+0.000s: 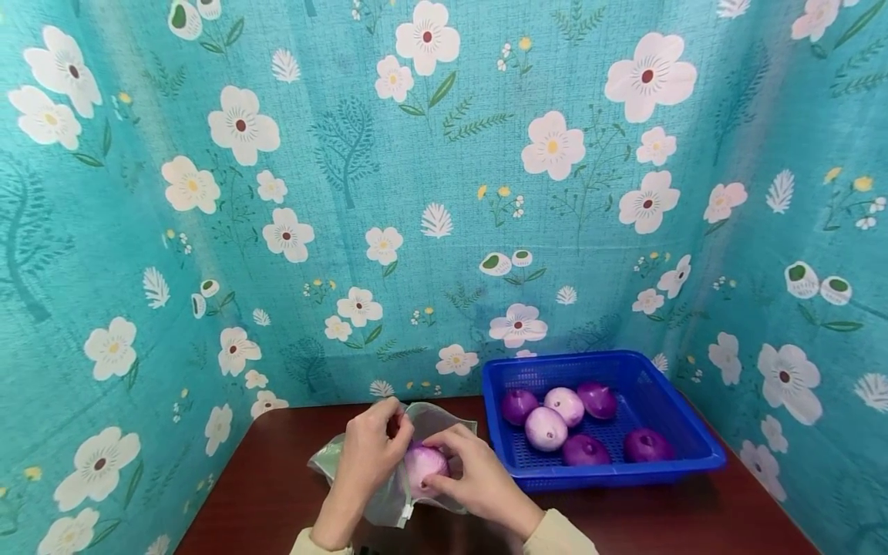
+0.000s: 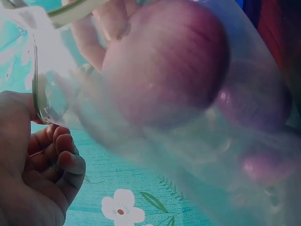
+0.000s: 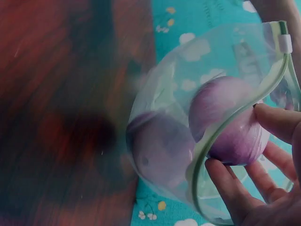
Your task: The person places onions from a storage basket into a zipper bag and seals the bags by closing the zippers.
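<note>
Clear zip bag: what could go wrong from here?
The rounded onion in the right hand could slip at the mouth of the bag. The left hand pinches the bag's rim; if that loosens, the soft mouth may sag shut. The held onion might also bump the other onion, visible through the bag wall.

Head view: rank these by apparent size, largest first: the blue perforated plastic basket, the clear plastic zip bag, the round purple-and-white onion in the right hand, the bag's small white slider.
1. Blue basket
2. Clear bag, partly covered
3. Held onion
4. White slider
</note>
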`<state>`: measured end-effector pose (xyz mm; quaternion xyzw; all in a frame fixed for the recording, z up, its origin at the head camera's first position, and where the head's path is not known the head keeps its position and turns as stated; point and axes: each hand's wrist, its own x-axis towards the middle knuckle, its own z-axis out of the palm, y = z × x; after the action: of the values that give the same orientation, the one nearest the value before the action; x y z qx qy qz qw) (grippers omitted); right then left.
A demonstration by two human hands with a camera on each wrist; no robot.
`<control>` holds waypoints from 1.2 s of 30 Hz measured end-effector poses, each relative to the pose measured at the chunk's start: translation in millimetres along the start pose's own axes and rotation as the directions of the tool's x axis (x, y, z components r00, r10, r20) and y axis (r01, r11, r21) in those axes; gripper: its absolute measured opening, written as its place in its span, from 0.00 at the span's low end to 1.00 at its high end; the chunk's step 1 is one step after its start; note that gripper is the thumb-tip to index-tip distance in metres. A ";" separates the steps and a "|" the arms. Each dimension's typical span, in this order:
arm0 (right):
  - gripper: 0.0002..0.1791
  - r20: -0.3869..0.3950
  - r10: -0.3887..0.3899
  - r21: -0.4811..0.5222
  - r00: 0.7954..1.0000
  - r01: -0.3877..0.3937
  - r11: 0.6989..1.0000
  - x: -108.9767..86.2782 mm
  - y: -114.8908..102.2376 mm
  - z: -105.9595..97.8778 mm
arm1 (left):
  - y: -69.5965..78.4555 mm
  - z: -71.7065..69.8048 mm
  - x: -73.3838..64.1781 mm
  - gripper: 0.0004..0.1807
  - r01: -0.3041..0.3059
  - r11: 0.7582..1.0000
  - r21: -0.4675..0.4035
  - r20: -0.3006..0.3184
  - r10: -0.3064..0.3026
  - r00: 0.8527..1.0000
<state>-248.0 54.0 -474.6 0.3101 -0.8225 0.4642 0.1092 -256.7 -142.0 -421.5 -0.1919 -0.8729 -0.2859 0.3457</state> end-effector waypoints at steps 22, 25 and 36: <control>0.26 0.113 -0.034 0.138 0.993 0.019 0.990 -3.9 -2.3 1.2 | -5.1 -7.8 4.6 0.17 -0.057 0.998 0.003 -0.048 0.057 0.997; 0.24 0.108 -0.025 0.178 0.994 0.005 0.984 -4.8 -2.4 -1.7 | -5.7 -8.1 5.0 0.16 -0.051 0.999 0.007 -0.054 0.052 0.997; 0.15 0.052 -0.017 0.124 0.998 0.010 0.992 -5.3 -8.3 -20.2 | -6.4 -10.5 7.2 0.16 -0.009 1.000 0.002 -0.035 0.009 0.999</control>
<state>-241.0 69.9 -460.3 0.3342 -0.7925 0.5052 0.0711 -259.9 -152.6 -412.4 -0.1904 -0.8660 -0.2869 0.3625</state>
